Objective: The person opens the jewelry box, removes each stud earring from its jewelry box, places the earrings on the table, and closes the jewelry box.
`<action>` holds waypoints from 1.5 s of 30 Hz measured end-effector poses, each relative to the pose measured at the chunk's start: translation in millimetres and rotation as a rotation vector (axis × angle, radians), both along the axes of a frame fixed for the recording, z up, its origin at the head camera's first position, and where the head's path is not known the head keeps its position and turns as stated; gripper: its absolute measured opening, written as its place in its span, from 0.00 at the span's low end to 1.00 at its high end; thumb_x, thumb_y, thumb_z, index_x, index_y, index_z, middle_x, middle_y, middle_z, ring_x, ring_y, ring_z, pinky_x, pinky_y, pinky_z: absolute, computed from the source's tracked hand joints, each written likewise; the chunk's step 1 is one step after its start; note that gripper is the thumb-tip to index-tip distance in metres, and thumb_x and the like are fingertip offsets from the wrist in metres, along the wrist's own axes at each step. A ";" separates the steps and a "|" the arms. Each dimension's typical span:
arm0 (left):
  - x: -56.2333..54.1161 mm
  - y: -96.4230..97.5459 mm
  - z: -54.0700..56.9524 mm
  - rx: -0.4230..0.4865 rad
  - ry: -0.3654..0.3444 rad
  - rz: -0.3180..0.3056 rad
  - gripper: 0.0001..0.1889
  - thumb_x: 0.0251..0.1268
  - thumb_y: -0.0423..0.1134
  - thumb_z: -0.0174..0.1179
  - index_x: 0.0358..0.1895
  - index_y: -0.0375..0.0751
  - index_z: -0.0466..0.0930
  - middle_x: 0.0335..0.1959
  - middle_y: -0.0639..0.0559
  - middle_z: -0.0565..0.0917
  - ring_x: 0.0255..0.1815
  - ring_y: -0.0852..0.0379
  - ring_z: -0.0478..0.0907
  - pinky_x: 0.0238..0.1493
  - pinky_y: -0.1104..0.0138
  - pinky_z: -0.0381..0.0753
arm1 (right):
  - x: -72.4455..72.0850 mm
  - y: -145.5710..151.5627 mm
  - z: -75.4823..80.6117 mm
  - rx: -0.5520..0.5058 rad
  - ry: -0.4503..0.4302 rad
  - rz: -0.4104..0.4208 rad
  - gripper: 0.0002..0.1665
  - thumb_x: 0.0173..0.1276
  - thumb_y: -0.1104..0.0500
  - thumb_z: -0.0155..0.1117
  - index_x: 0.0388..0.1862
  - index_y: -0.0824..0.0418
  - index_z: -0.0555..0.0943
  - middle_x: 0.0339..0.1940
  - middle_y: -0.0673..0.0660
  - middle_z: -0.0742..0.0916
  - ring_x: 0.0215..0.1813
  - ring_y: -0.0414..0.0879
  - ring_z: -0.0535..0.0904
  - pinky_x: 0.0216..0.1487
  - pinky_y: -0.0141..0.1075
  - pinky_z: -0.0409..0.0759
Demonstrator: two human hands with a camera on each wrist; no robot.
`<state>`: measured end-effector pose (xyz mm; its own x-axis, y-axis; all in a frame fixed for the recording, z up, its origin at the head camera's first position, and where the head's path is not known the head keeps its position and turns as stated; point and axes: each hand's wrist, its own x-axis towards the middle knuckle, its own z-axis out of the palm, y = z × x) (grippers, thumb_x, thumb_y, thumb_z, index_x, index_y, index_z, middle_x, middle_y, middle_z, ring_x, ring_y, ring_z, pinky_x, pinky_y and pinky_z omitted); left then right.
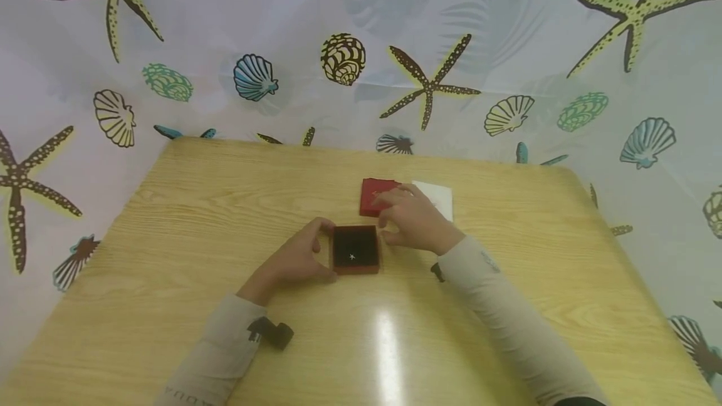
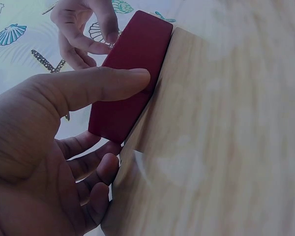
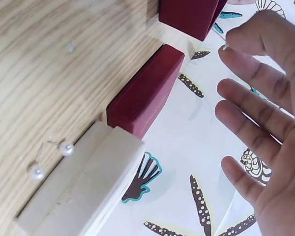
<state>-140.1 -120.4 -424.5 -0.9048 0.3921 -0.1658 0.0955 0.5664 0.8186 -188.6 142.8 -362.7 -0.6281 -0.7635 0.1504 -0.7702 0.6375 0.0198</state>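
A small red jewellery box point(image 1: 356, 270) sits on the table, its black insert point(image 1: 355, 243) facing up with a tiny star-shaped silver piece point(image 1: 352, 257) on it. My left hand point(image 1: 293, 257) grips the box's left side, thumb point(image 2: 115, 84) along its near wall and fingers around the far side. At the box's right edge is my right hand point(image 1: 416, 218). Its thumb and index finger pinch a tiny shiny piece of jewellery point(image 3: 225, 47), from which a thin line runs toward the box; its exact kind I cannot tell. The other fingers are spread apart.
Beyond the box lies a red lid-like piece point(image 3: 147, 91), partly behind my right hand. A white box point(image 3: 83, 182) stands beside it, with two pearl pieces point(image 3: 66, 148) against it. A shell-and-starfish patterned cloth point(image 1: 304, 111) rises at the table's point(image 1: 225, 187) back and sides.
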 end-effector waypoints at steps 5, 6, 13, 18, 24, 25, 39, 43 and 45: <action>-0.6 -0.8 -1.9 -0.008 0.004 0.001 0.46 0.40 0.41 0.80 0.67 0.50 0.65 0.62 0.51 0.74 0.51 0.50 0.70 0.48 0.61 0.72 | 1.7 6.6 0.5 -0.007 -0.005 -0.027 0.03 0.57 0.55 0.71 0.27 0.53 0.87 0.54 0.55 0.87 0.60 0.52 0.81 0.68 0.53 0.69; -0.7 -0.8 -2.1 -0.010 0.007 0.003 0.46 0.40 0.41 0.80 0.67 0.50 0.65 0.62 0.51 0.74 0.51 0.50 0.70 0.48 0.61 0.72 | 2.0 7.8 0.6 -0.010 -0.007 -0.031 0.03 0.57 0.55 0.71 0.27 0.53 0.87 0.54 0.55 0.87 0.60 0.52 0.81 0.68 0.53 0.69; -0.6 -1.5 -2.2 -0.011 0.012 0.016 0.45 0.40 0.42 0.80 0.66 0.51 0.66 0.62 0.52 0.74 0.52 0.50 0.71 0.47 0.62 0.72 | 2.8 16.6 -1.3 -0.032 -0.036 -0.065 0.04 0.57 0.56 0.71 0.28 0.55 0.87 0.55 0.57 0.87 0.61 0.55 0.81 0.68 0.54 0.71; -0.5 -2.0 -2.2 0.002 0.026 0.010 0.45 0.39 0.42 0.80 0.66 0.50 0.66 0.60 0.51 0.75 0.49 0.50 0.70 0.46 0.62 0.71 | 2.8 23.0 -5.0 -0.044 -0.031 -0.073 0.04 0.57 0.56 0.71 0.28 0.55 0.87 0.55 0.57 0.87 0.60 0.55 0.81 0.66 0.55 0.72; -0.5 -2.9 -2.7 0.011 0.029 0.001 0.45 0.39 0.41 0.80 0.66 0.49 0.66 0.60 0.50 0.75 0.49 0.50 0.70 0.46 0.62 0.71 | 3.8 29.9 -7.9 -0.058 -0.045 -0.089 0.04 0.57 0.56 0.71 0.29 0.55 0.87 0.56 0.57 0.87 0.61 0.55 0.81 0.67 0.55 0.71; -0.4 -3.0 -2.8 0.010 0.028 0.002 0.45 0.39 0.41 0.80 0.66 0.49 0.66 0.60 0.50 0.75 0.49 0.50 0.70 0.46 0.62 0.71 | 3.8 30.8 -8.6 -0.060 -0.050 -0.093 0.05 0.57 0.55 0.71 0.29 0.55 0.87 0.56 0.57 0.87 0.61 0.55 0.81 0.67 0.55 0.71; -1.3 -1.2 -4.4 -0.003 0.020 -0.002 0.45 0.40 0.42 0.80 0.66 0.50 0.65 0.62 0.52 0.74 0.50 0.50 0.69 0.48 0.62 0.71 | 2.1 46.0 -22.7 -0.112 -0.068 -0.123 0.02 0.55 0.58 0.71 0.26 0.54 0.86 0.55 0.57 0.87 0.61 0.55 0.81 0.63 0.55 0.73; -1.6 0.2 -4.5 -0.005 0.012 0.001 0.45 0.41 0.41 0.80 0.67 0.52 0.65 0.63 0.53 0.74 0.51 0.50 0.69 0.48 0.62 0.71 | 1.9 50.2 -25.8 -0.107 -0.063 -0.128 0.02 0.54 0.58 0.72 0.26 0.54 0.86 0.55 0.57 0.87 0.61 0.56 0.80 0.62 0.55 0.74; -1.7 0.6 -4.2 -0.007 0.009 0.002 0.45 0.40 0.41 0.80 0.67 0.52 0.65 0.62 0.54 0.74 0.51 0.50 0.69 0.48 0.62 0.71 | 1.9 52.0 -26.8 -0.107 -0.063 -0.130 0.03 0.54 0.58 0.72 0.26 0.54 0.86 0.56 0.58 0.86 0.61 0.56 0.80 0.62 0.56 0.74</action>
<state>-141.8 -119.7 -428.7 -0.9070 0.3895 -0.1603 0.1022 0.5727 0.8134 -186.6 194.8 -389.5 -0.7310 -0.6572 0.1838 -0.6790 0.7274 -0.0996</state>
